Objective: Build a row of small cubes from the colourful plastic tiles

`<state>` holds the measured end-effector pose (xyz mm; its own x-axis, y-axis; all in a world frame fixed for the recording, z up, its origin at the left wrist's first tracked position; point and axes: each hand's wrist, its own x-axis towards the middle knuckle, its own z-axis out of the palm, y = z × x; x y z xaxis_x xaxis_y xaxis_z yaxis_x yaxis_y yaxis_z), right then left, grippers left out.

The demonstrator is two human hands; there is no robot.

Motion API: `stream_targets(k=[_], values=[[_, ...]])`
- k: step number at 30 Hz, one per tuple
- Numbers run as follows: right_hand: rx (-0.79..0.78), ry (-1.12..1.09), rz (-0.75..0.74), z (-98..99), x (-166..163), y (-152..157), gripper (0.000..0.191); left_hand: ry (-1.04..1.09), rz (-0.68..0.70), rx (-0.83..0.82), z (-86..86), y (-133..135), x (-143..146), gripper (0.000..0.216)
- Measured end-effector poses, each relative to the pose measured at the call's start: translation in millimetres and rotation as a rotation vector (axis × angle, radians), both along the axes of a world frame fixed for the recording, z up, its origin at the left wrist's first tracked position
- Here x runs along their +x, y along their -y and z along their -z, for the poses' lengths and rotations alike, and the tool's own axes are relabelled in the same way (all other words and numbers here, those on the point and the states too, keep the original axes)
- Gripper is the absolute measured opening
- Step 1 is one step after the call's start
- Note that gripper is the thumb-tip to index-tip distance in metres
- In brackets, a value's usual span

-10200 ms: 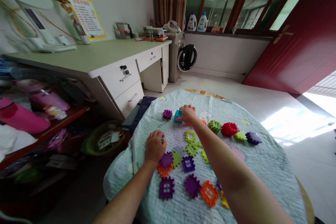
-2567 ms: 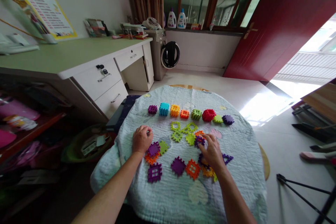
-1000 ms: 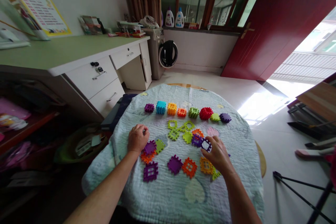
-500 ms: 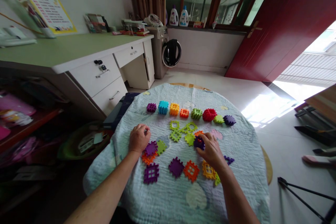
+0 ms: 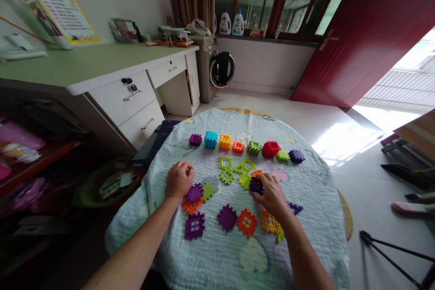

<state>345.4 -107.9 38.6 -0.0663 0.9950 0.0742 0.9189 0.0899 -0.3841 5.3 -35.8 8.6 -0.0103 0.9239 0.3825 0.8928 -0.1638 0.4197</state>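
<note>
a rumpled, pale-blue cloth (image 5: 217, 263) drapes the round surface (image 5: 346, 217). the left hand (image 5: 180, 179) is loosely curled; i can't tell if it holds anything. the right hand (image 5: 271, 192) pinches a dark purple tile (image 5: 255, 186) just beside a lime tile (image 5: 244, 181). a second ago two of that purple showed side by side; they now seem stacked, the pair gathered. toothed, squarish, hard-looking plastic.

The tiles (image 5: 227, 217) look plastic, the tablecloth (image 5: 214, 258) matt, crinkled fabric.
</note>
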Motion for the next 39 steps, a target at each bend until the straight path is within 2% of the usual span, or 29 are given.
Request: stream_targets(k=[7, 10, 13, 18, 21, 23, 30, 33, 39], values=[[-0.022, 0.015, -0.033, -2.7, -2.2, -3.4, 0.042, -0.007, -0.002, -0.004, 0.9, -0.3, -0.6, 0.01], [0.028, -0.02, -0.044, -9.0, 13.5, -6.0, 0.044, -0.002, 0.005, 0.009, -0.7, -0.1, 0.1, 0.01], [0.078, -0.032, -0.003, -18.1, 52.0, -16.7, 0.046, 0.001, 0.018, 0.023, -0.9, -0.4, -0.4, 0.011], [0.071, 0.13, 0.211, -26.8, 144.9, -55.2, 0.053, 0.002, 0.029, 0.029, 2.0, -2.1, -2.5, 0.01], [0.033, 0.173, 0.251, -26.4, 187.6, -81.8, 0.052, 0.005, 0.029, 0.024, 2.6, -2.7, -2.3, 0.01], [-0.013, 0.183, 0.238, -25.7, 204.0, -97.8, 0.053, 0.007, 0.022, 0.022, 2.2, -2.6, -1.7, 0.01], [-0.111, 0.21, 0.102, -19.3, 223.4, -133.4, 0.056, 0.006, 0.024, 0.006, -0.7, -0.9, -1.2, 0.012], [-0.118, 0.196, 0.061, -13.0, 229.8, -137.2, 0.055, 0.002, 0.033, 0.005, -1.9, -0.9, -1.5, 0.012], [-0.087, 0.192, 0.072, -4.4, 235.1, -137.7, 0.055, 0.0, 0.027, 0.023, -1.2, -1.6, -1.6, 0.012]])
